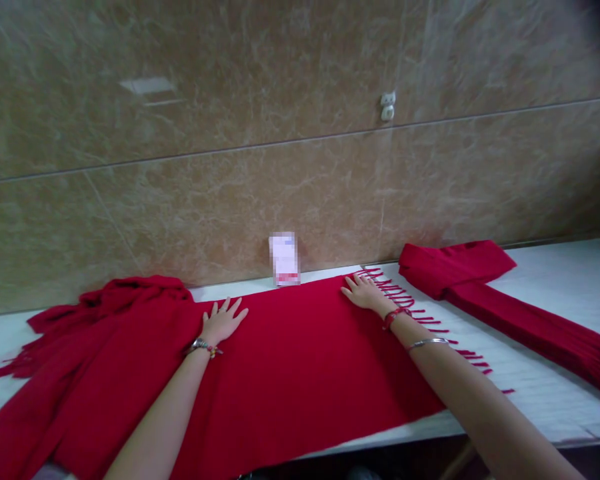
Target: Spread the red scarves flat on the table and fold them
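Note:
A red scarf (300, 353) lies spread flat across the white table (555, 400), its fringe (425, 320) at the right end. My left hand (223, 321) rests flat on the cloth, fingers spread, near the bunched part of the scarf (105, 333) at the left. My right hand (364, 292) lies flat and open on the scarf's far right corner, just beside the fringe. Both wrists wear bracelets. Neither hand holds anything.
A second red scarf (505, 300), folded long, lies at the right on the table. A small blurred white card (285, 259) leans against the brown marble wall (280, 133) behind the scarf. The table's front edge runs below my arms.

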`<state>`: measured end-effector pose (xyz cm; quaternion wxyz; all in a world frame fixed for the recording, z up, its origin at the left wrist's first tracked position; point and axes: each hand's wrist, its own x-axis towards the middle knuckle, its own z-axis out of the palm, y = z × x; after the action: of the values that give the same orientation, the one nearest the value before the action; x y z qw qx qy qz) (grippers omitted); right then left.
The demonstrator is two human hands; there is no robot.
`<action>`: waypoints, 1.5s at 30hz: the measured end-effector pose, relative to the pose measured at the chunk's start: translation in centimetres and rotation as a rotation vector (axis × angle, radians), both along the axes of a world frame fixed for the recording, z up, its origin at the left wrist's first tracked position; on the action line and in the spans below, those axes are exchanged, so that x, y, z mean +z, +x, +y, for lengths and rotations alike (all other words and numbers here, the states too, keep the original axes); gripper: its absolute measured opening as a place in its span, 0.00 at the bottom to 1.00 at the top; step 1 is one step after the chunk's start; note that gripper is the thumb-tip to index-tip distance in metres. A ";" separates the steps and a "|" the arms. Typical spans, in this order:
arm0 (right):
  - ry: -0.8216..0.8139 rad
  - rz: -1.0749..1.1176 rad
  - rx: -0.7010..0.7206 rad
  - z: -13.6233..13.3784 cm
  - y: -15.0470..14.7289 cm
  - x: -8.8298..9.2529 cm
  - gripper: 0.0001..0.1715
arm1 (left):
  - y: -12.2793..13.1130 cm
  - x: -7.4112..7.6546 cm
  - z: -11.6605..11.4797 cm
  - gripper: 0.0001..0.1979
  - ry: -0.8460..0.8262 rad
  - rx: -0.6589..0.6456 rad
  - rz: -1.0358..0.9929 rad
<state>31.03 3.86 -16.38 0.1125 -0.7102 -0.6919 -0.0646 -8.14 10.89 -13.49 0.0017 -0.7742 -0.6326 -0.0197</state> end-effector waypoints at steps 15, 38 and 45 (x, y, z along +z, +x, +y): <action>-0.030 0.016 0.335 0.6 -7.7 0.9 0.32 | 0.3 0.0 -0.6 0.33 0.011 0.008 -0.020; -0.039 0.030 0.520 0.7 -16.6 2.1 0.33 | 0.2 -0.3 -0.5 0.33 0.014 0.003 -0.068; -0.085 -0.050 0.219 0.9 -6.4 0.4 0.31 | 0.3 -0.2 -0.4 0.33 0.013 0.010 -0.036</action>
<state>24.60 4.79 -16.00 0.0716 -0.6325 -0.7702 -0.0403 -7.81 10.45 -13.70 -0.0044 -0.7704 -0.6364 -0.0378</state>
